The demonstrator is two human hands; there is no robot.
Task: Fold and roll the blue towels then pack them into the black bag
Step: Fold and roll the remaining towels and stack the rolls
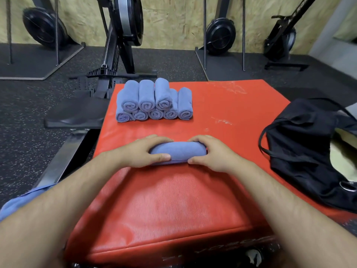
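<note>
Eight rolled blue towels sit in a stack near the far left part of a red padded box, five in the bottom row and three on top, their spiral ends facing the camera. Closer in, at the middle of the box, a ninth towel lies crosswise as a tight roll resting on the red surface. The left hand grips its left end, fingers curled over the far side and the thumb pressed along the near side. The right hand grips the right end the same way. The two hands are apart, with the middle of the roll showing between them.

At the right edge of the box lies the black bag, crumpled and slack, its thin straps looping out on the left side; it is well apart from both the stack and the held roll. A piece of blue cloth shows low on the left beside the left forearm; I cannot tell what it is. Beyond the box, a rowing machine stands upright on the dark speckled floor in front of a chipboard wall
</note>
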